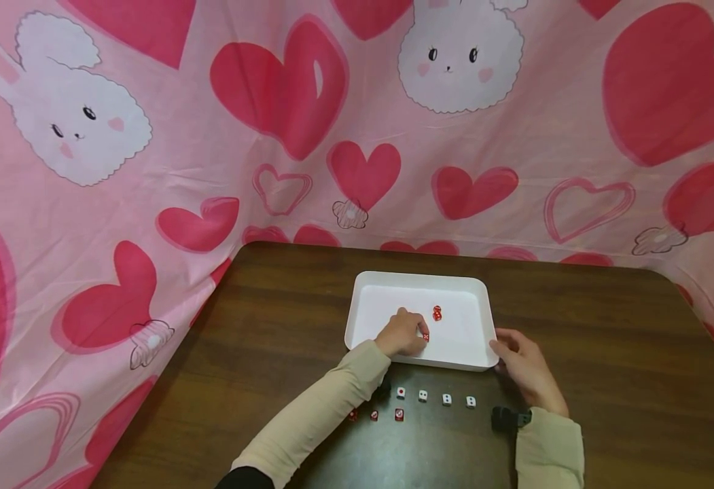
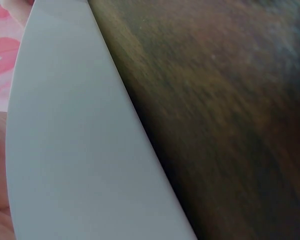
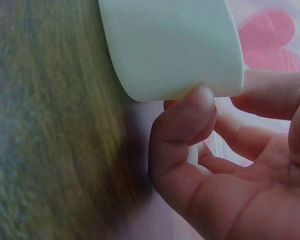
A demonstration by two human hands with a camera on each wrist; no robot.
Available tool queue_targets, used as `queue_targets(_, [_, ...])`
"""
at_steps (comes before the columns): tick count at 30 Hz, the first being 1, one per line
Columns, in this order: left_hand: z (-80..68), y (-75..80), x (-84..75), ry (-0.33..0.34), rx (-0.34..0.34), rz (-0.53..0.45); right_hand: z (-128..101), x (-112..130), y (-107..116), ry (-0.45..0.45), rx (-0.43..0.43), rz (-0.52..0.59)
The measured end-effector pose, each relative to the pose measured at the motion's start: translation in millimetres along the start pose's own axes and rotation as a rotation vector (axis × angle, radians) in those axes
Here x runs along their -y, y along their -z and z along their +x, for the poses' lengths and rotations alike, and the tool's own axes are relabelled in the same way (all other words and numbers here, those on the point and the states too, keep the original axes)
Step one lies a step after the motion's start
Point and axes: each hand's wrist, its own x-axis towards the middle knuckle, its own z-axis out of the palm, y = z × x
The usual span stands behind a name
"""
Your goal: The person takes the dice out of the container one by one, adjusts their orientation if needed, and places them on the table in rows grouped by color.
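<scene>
A shallow white tray (image 1: 365, 299) lies on the brown wooden table. Reaching over its front wall, my left hand (image 1: 402, 333) pinches a red die (image 1: 426, 336) low above the tray floor. Two more red dice (image 1: 437, 313) sit close together inside, further back. At the front right corner, my right hand (image 1: 524, 367) holds the tray; its thumb (image 3: 182, 117) presses the corner wall and another finger meets the rim. In the left wrist view the tray's outer wall (image 2: 80, 130) hides the left fingertips and the die.
In front of the tray stands a row of several white dice (image 1: 446, 399). Nearer me is a row of red dice (image 1: 399, 414), partly covered by the left sleeve (image 1: 320, 407). A pink cloth with hearts and rabbits (image 1: 210, 156) hangs behind the table (image 1: 607, 339).
</scene>
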Motion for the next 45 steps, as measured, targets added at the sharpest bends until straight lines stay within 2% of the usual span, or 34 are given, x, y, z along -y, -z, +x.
queue_targets(17, [-0.9, 0.8, 2.3, 0.007, -0.009, -0.012, 1, -1, -2, 0.008, -0.003, 0.008])
queue_targets(23, [-2.6, 2.7, 3.1, -0.02, -0.017, -0.011, 1, -2, -3, 0.005, -0.002, 0.006])
queue_targets(30, [-2.6, 5.0, 2.6, -0.007, -0.019, -0.06, 2, -1, -2, 0.002, -0.001, 0.011])
queue_targets(37, [-4.0, 7.4, 0.8, 0.012, -0.049, -0.074, 2, -1, -2, -0.002, 0.0, 0.009])
queue_targets(45, [-9.9, 14.5, -2.9, -0.006, -0.092, -0.106, 1, -1, 0, -0.006, 0.003, 0.012])
